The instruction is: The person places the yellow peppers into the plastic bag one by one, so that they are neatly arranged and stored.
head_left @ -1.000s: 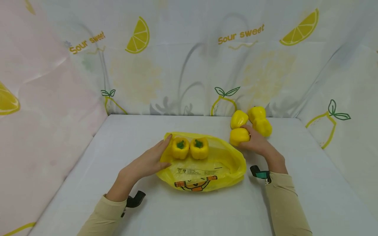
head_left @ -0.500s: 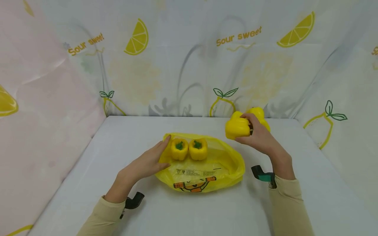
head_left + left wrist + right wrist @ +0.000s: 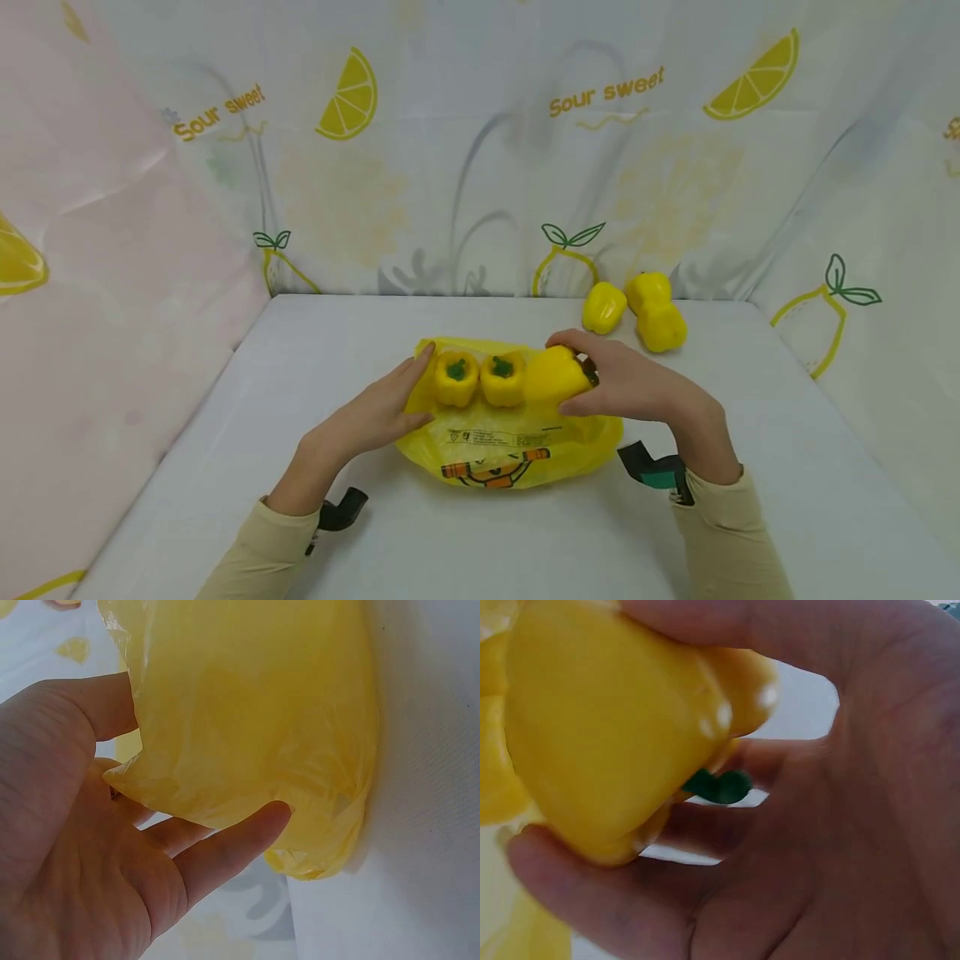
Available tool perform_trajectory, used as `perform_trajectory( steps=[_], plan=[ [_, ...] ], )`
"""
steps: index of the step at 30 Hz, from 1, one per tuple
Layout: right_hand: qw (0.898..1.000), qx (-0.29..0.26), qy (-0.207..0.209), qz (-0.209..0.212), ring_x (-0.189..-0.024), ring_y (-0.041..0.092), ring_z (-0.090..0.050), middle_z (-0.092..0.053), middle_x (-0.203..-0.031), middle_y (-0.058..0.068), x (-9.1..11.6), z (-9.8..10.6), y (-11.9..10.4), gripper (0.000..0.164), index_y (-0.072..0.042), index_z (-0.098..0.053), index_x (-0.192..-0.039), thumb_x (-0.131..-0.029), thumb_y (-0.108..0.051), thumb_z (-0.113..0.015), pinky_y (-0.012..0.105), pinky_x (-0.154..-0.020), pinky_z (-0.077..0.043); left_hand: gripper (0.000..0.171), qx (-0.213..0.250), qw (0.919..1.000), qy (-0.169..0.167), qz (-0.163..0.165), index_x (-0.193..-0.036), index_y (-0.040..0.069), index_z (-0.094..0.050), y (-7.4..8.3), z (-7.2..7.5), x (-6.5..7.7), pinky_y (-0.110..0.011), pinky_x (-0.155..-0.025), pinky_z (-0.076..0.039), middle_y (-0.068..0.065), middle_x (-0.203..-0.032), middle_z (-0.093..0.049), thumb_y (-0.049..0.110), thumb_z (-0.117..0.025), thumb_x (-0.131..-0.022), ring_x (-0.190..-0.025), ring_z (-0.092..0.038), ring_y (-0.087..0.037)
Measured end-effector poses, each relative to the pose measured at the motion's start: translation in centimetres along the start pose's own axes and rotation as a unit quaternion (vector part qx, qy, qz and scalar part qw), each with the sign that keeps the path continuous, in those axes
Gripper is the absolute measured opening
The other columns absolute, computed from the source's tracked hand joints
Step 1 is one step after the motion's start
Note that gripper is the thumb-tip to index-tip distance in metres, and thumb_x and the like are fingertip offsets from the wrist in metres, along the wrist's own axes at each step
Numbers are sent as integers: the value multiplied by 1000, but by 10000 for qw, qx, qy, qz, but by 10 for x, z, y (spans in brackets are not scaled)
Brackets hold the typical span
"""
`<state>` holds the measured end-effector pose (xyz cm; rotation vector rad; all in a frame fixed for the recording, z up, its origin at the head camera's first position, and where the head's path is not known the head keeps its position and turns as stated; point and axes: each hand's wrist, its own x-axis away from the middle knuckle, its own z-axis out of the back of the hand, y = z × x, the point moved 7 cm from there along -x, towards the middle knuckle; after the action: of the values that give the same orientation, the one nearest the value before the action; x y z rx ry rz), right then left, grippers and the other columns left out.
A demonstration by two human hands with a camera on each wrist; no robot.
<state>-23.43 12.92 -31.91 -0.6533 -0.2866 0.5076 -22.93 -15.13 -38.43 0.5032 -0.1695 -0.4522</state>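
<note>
A yellow plastic bag [image 3: 487, 442] lies with its mouth spread on the white table. Inside it, side by side, stand two yellow bell peppers [image 3: 456, 379] with green stems up. My right hand [image 3: 630, 383] grips a third bell pepper [image 3: 553, 375] at the right of those two, over the bag. In the right wrist view that pepper's green stem [image 3: 720, 786] points toward my palm. At the bag's left side, my left hand [image 3: 378, 408] rests against the plastic with fingers spread. The left wrist view shows its fingers touching the outside of the bag [image 3: 255, 712].
Several more yellow bell peppers [image 3: 603, 308] lie at the table's back right, two of them [image 3: 662, 325] touching. A printed cloth wall [image 3: 465, 167] rises behind the table [image 3: 480, 533]. Each wrist wears a black camera mount [image 3: 343, 510].
My right hand lifted a bell pepper from the back right group and carried it left and nearer, over the bag. My left hand has stayed at the bag's left side.
</note>
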Motion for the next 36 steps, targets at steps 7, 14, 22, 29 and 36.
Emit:
perform_trajectory(
  steps=[7, 14, 22, 29, 36],
  plan=[
    [9981, 465, -325, -247, -105, 15, -57, -60, -129, -5, -6, -16, -1, 72, -24, -43, -144, -80, -27, -75, 39, -98, -49, 94, -39, 10000, 40, -77, -162, 16, -2, 1, 0, -1, -56, -120, -28, -17, -166, -18, 26, -67, -95, -151, -25, -38],
    [9963, 814, -87, -260, -117, 22, -54, -54, -143, 5, -10, -14, -2, 77, -12, -40, -150, -80, -20, -71, 49, -108, -45, 93, -20, 9999, 75, -121, -162, 17, -1, 2, 1, 0, -55, -120, -29, -17, -165, -19, 26, -66, -95, -151, -26, -37],
    [9895, 1320, 77, -576, -115, 27, -57, -49, -147, 13, -19, -17, 7, 77, -12, -40, -150, -81, -22, -73, 50, -104, -48, 93, -21, 10000, 48, -85, -162, 18, -1, 1, -1, 0, -56, -120, -29, -17, -166, -19, 26, -66, -95, -150, -27, -38],
    [9837, 1633, 145, -732, -114, 31, -58, -51, -143, 18, -30, -25, 20, 76, -10, -42, -149, -82, -25, -75, 52, -104, -48, 93, 7, 10000, 57, -71, -162, 19, -3, 1, -3, -1, -55, -120, -29, -15, -166, -19, 25, -67, -95, -150, -27, -36],
    [9843, 1588, 247, -736, -125, 36, -54, -49, -145, 20, -40, -33, 30, 72, -8, -41, -150, -86, -21, -71, 54, -107, -45, 92, -44, 9999, 51, -119, -162, 18, -3, 1, -4, -1, -54, -120, -30, -14, -166, -19, 26, -67, -95, -150, -28, -35]
  ],
)
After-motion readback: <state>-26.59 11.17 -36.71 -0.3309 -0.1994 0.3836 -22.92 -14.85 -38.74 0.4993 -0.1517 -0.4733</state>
